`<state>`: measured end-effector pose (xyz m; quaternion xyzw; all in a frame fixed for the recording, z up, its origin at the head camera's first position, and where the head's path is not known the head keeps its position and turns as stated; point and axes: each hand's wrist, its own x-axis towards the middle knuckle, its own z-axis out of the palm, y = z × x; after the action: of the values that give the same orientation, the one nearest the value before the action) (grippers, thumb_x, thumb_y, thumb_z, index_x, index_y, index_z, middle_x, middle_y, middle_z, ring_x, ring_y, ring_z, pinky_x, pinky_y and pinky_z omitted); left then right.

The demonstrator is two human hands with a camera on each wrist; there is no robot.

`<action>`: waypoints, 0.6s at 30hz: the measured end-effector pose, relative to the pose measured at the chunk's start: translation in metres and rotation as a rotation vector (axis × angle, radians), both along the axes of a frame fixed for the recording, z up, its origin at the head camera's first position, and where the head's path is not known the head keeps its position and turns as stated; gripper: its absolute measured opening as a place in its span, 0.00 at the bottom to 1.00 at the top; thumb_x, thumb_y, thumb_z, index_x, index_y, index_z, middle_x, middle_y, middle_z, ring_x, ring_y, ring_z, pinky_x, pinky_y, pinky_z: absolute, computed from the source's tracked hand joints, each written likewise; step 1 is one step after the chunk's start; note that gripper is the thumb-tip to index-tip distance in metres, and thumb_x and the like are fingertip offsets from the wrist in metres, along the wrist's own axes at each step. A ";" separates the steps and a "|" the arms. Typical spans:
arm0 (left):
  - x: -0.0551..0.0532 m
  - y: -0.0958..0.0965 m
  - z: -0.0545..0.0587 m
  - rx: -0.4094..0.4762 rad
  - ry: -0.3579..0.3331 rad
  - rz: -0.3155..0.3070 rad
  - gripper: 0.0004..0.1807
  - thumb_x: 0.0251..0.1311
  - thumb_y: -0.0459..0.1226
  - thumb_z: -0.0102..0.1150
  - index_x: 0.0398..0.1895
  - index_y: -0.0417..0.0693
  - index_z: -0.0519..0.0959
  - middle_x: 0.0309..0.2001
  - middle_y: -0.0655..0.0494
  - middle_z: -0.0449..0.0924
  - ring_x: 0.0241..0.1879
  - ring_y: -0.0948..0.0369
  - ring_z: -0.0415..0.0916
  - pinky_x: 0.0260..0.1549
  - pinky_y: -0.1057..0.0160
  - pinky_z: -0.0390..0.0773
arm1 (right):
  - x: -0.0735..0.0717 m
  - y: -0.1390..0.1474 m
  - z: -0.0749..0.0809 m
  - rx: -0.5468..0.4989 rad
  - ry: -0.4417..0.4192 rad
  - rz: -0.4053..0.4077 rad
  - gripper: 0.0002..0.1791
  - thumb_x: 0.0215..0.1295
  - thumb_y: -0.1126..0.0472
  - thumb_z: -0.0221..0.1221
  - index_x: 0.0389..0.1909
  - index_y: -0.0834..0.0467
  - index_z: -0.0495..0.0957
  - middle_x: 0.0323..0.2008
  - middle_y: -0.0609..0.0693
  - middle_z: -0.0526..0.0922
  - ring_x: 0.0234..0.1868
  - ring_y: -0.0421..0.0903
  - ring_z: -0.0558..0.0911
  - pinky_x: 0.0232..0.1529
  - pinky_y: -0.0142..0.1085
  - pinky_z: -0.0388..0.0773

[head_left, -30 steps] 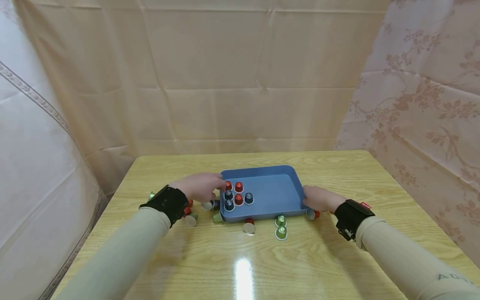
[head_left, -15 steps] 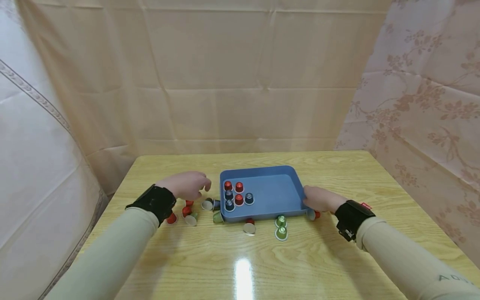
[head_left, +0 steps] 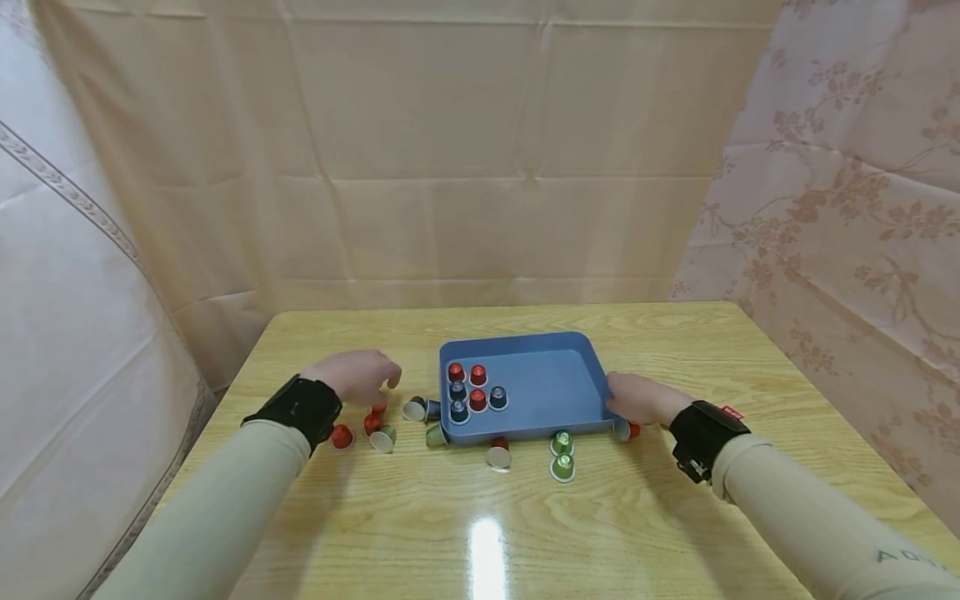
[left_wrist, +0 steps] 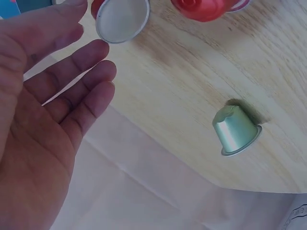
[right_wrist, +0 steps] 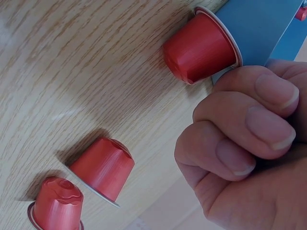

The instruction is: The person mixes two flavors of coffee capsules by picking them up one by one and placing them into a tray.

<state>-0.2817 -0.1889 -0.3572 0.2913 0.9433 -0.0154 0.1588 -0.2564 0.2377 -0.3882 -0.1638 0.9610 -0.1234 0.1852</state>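
My left hand (head_left: pixel 356 377) hovers over loose coffee capsules left of the blue tray (head_left: pixel 551 379). Its fingers look relaxed in the left wrist view, the tips close to a capsule's pale lid (left_wrist: pixel 123 20); contact is unclear. Nearby lie a red capsule (left_wrist: pixel 201 7) and a tipped green capsule (left_wrist: pixel 236 129). With curled fingers, my right hand (head_left: pixel 645 398) grips the tray's right edge; its thumb is hidden. Against that edge leans a red capsule (right_wrist: pixel 201 48). Red capsules (head_left: pixel 477 400) and dark blue capsules (head_left: pixel 498 397) stand in the tray's left part.
Two green capsules (head_left: pixel 562 467) stand before the tray. A capsule lying lid forward (head_left: pixel 498 455) is to their left. Two more red capsules (right_wrist: pixel 103 170) show in the right wrist view. A beige curtain (head_left: pixel 480 208) hangs behind the wooden table (head_left: pixel 600 517).
My left hand has drawn back left from the red capsule in the tray's left corner and lowered over the loose capsules. The right hand and the tray have kept still.
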 end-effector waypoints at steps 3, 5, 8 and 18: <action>0.000 0.000 -0.001 -0.004 -0.012 0.017 0.11 0.53 0.34 0.68 0.39 0.48 0.80 0.35 0.56 0.79 0.33 0.57 0.72 0.42 0.53 0.78 | 0.000 0.000 0.000 -0.002 -0.001 0.000 0.13 0.68 0.67 0.49 0.47 0.74 0.69 0.34 0.58 0.74 0.33 0.51 0.74 0.34 0.43 0.72; 0.000 -0.001 -0.003 -0.004 -0.014 0.021 0.10 0.53 0.35 0.69 0.39 0.49 0.80 0.34 0.57 0.78 0.32 0.57 0.72 0.41 0.53 0.78 | 0.001 0.000 0.001 -0.006 -0.005 -0.002 0.13 0.68 0.67 0.49 0.48 0.74 0.69 0.34 0.58 0.74 0.33 0.51 0.74 0.34 0.42 0.72; -0.001 -0.002 -0.007 -0.009 -0.003 0.018 0.10 0.53 0.35 0.69 0.38 0.49 0.80 0.33 0.57 0.78 0.31 0.57 0.72 0.40 0.54 0.78 | 0.001 0.000 0.001 -0.006 -0.007 -0.007 0.14 0.68 0.67 0.49 0.48 0.74 0.68 0.33 0.58 0.74 0.32 0.50 0.74 0.33 0.41 0.72; -0.003 -0.006 -0.016 -0.016 0.015 0.014 0.09 0.51 0.30 0.69 0.34 0.50 0.80 0.29 0.58 0.76 0.30 0.57 0.71 0.38 0.55 0.78 | 0.000 -0.001 -0.001 -0.006 -0.003 -0.005 0.13 0.68 0.67 0.48 0.48 0.74 0.68 0.33 0.57 0.73 0.32 0.50 0.74 0.32 0.41 0.71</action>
<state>-0.2844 -0.1952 -0.3730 0.2832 0.9463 -0.0243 0.1541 -0.2565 0.2371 -0.3891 -0.1617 0.9608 -0.1272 0.1858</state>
